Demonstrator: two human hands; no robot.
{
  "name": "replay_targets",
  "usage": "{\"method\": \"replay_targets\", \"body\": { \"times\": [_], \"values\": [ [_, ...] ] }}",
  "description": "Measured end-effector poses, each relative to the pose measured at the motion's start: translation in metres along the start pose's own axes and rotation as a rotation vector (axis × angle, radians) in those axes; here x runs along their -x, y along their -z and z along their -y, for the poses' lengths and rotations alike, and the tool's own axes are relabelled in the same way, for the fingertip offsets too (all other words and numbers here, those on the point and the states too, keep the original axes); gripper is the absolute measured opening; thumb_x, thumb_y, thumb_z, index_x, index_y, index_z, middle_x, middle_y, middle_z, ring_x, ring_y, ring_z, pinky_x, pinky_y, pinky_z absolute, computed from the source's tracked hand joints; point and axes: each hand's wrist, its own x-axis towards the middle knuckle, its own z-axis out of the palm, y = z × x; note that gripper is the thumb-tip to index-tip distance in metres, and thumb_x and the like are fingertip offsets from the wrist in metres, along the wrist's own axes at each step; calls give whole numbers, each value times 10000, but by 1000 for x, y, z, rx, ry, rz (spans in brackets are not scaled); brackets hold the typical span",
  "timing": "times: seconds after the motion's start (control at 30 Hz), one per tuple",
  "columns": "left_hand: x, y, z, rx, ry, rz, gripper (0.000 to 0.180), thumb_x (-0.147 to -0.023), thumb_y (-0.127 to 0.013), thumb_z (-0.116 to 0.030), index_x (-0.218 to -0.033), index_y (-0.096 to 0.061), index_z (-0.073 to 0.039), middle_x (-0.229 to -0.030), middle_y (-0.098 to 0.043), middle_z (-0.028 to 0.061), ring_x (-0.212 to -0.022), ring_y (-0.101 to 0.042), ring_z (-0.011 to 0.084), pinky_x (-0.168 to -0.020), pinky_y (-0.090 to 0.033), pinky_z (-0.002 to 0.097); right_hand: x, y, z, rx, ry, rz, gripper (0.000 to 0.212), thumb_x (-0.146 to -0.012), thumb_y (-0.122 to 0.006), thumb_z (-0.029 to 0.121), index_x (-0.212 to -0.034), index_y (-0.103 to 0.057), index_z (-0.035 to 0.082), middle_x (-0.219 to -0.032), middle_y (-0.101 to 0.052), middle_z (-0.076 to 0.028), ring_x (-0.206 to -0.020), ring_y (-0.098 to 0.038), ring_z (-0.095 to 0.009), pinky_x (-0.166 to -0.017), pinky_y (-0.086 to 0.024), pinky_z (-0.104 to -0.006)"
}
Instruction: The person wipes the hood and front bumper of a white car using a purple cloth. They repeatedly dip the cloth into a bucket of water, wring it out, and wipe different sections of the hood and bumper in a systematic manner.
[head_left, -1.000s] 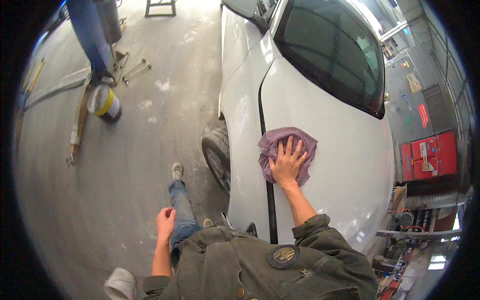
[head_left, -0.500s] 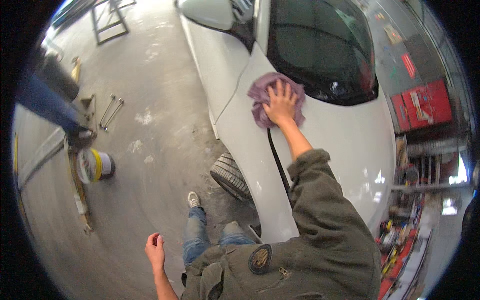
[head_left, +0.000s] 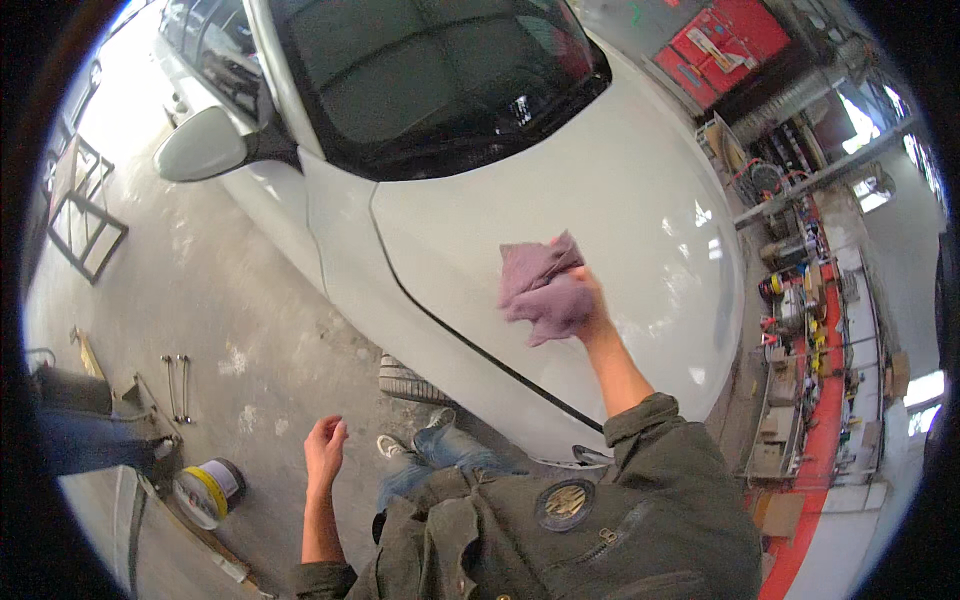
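Note:
A crumpled mauve cloth [head_left: 545, 290] is bunched in my right hand [head_left: 594, 305], which is closed around it over the hood of a white car [head_left: 450, 235]. Folds of the cloth hide most of those fingers, and I cannot tell whether it touches the paint. The dark gap along the hood's edge runs just left of the cloth. My left hand [head_left: 324, 452] hangs beside the car near the front tire [head_left: 408, 382], its fingers loosely curled in with nothing seen in them.
The side mirror [head_left: 203, 146] juts out from the car at upper left. A bucket with a yellow band [head_left: 210, 492], two metal rods [head_left: 176, 388] and a metal frame stand [head_left: 88, 225] are on the floor. Beyond the hood are a red cabinet [head_left: 722, 45] and cluttered shelves [head_left: 790, 400].
My right hand has come away from the spot near the windshield corner to further forward over the hood, with the cloth now gathered up rather than pressed flat. The view has shifted toward the car's front.

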Motion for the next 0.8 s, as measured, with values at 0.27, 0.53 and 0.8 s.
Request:
{"method": "replay_targets", "body": {
  "times": [0.27,0.53,0.8],
  "values": [
    [-53,-78,-50,64,58,168,355,-951,-645,-225,-1212,-634,15,-1023,-720,122,-866,-701,183,-726,-530,303,25,118,65,1302,172,-533,534,-884,-694,252,-1344,-543,29,-1367,-566,-167,-1232,-561,-318,-1055,-439,-449],
    [-84,-47,-43,51,203,285,354,-961,-637,-204,-1230,-617,25,-1046,-718,112,-880,-699,179,-732,-527,280,8,48,-15,1995,369,43,582,-828,-630,372,-1392,-553,249,-1560,-342,-160,-1397,-332,-431,-1123,-259,-644],
    [-144,-22,-95,15,148,201,343,-991,-608,-242,-1226,-621,8,-1043,-718,109,-889,-700,182,-754,-526,288,-181,-123,-84,1738,603,117,663,-770,-667,649,-1319,-637,279,-1523,-426,-114,-1374,-325,-484,-1081,-217,-738]
  ]
}}
